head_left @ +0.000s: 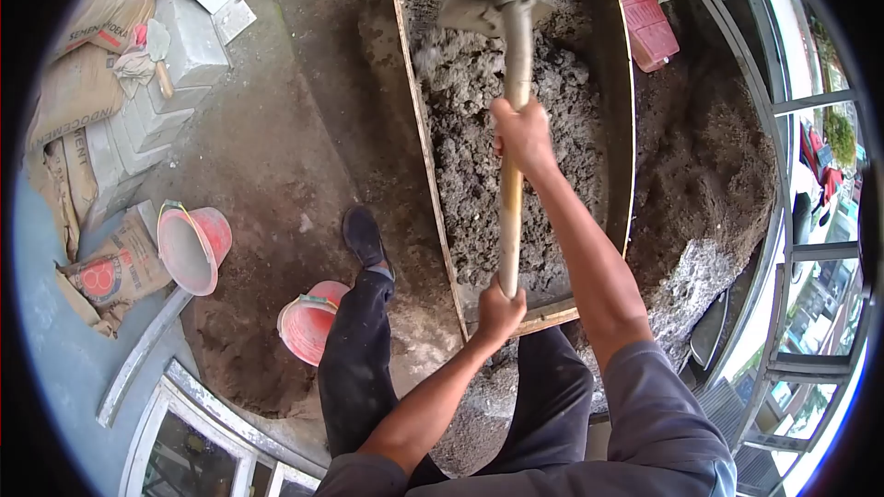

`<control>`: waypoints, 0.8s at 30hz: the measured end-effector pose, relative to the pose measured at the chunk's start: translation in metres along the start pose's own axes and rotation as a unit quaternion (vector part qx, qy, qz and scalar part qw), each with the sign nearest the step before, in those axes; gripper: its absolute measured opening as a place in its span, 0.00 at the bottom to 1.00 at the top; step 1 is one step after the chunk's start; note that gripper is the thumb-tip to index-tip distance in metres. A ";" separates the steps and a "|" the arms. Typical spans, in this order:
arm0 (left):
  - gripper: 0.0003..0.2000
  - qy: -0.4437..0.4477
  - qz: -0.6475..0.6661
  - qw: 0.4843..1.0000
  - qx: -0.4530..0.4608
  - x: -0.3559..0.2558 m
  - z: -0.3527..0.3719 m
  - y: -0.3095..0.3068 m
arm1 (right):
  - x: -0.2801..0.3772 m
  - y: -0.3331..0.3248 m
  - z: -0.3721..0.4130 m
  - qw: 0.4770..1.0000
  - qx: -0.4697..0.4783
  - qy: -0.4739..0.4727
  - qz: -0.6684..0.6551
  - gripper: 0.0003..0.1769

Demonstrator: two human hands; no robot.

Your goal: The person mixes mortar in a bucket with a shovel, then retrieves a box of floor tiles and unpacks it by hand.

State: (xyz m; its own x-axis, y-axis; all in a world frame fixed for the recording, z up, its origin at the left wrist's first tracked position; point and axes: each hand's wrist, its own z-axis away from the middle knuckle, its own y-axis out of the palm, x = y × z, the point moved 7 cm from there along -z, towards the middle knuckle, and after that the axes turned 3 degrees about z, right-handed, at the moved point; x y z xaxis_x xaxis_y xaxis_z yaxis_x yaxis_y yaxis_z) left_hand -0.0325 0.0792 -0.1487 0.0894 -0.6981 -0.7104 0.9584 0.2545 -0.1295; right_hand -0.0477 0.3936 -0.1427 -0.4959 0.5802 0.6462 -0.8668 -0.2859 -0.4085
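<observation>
A hoe with a long pale handle (511,230) reaches up the middle of the view, its broad blade (471,13) grey with mortar and slightly blurred. My left hand (502,312) is wrapped round the lower end of the handle, close over the near edge of the trough. Farther up, my right hand (525,135) grips the shaft below the blade. Under the hoe, lumpy wet grey mortar (460,175) fills much of a long wooden mixing trough (619,129). The hoe head overlaps the mortar near the trough's far end.
A pink-rimmed bucket (313,327) stands beside my left leg, another bucket (198,248) farther left. Cement sacks (78,97) and pale blocks (184,46) are stacked at left. Right of the trough lie a sand heap (709,156) and a red plastic container (650,32), beside a window frame (783,221).
</observation>
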 end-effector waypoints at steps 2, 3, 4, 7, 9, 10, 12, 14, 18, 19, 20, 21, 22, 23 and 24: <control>0.18 0.033 -0.025 0.999 0.027 -0.013 -0.012 0.021 | 0.035 -0.040 0.008 0.996 -0.051 -0.071 -0.018 0.13; 0.18 0.001 -0.033 0.997 0.068 -0.027 -0.028 0.031 | 0.045 -0.061 -0.009 0.991 -0.073 -0.111 -0.007 0.12; 0.18 0.005 -0.026 0.996 0.090 -0.054 -0.048 0.036 | 0.058 -0.081 -0.023 0.986 -0.112 -0.125 0.000 0.15; 0.16 0.009 -0.028 0.994 0.101 -0.074 -0.116 0.063 | 0.069 -0.105 -0.096 0.984 -0.105 -0.146 0.011 0.16; 0.15 0.046 -0.046 0.997 0.044 -0.076 -0.144 0.069 | 0.024 -0.089 -0.168 0.988 -0.118 -0.104 -0.010 0.22; 0.14 0.031 -0.022 0.999 0.022 -0.060 -0.148 0.076 | -0.003 -0.078 -0.186 0.993 -0.104 -0.062 -0.009 0.23; 0.11 0.027 -0.029 0.999 0.017 -0.040 -0.146 0.080 | -0.026 -0.063 -0.187 0.994 -0.101 -0.033 -0.018 0.24; 0.09 -0.005 -0.003 0.999 0.041 -0.035 -0.131 0.078 | -0.031 -0.054 -0.186 0.996 -0.065 -0.038 0.040 0.24; 0.13 -0.043 -0.017 0.996 0.072 -0.026 -0.054 0.070 | -0.042 -0.067 -0.110 0.993 -0.039 -0.009 0.109 0.23; 0.14 -0.012 0.001 0.998 0.068 -0.010 -0.031 0.075 | -0.038 -0.079 -0.073 0.993 -0.066 -0.020 0.098 0.22; 0.14 0.020 0.016 0.998 0.063 -0.001 -0.013 0.079 | -0.030 -0.088 -0.041 0.992 -0.091 -0.032 0.085 0.21; 0.15 0.019 -0.007 0.998 0.058 0.001 0.000 0.084 | -0.021 -0.098 -0.017 0.992 -0.099 -0.054 0.061 0.21; 0.16 0.063 -0.007 0.997 0.036 0.001 0.002 0.094 | -0.009 -0.112 -0.004 0.991 -0.107 -0.074 0.037 0.21; 0.16 0.045 0.004 0.997 0.065 -0.007 -0.008 0.104 | 0.009 -0.124 -0.005 0.985 -0.116 -0.113 0.052 0.20; 0.16 0.028 0.017 0.995 0.096 -0.022 -0.027 0.117 | 0.021 -0.134 -0.019 0.981 -0.126 -0.134 0.058 0.20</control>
State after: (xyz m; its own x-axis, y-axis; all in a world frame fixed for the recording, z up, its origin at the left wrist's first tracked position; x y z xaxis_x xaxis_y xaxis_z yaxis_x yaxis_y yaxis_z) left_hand 0.0703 0.1420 -0.1671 0.1120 -0.6517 -0.7501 0.9897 0.1409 0.0254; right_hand 0.0592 0.4585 -0.0871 -0.6164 0.3228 0.7182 -0.7795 -0.1208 -0.6147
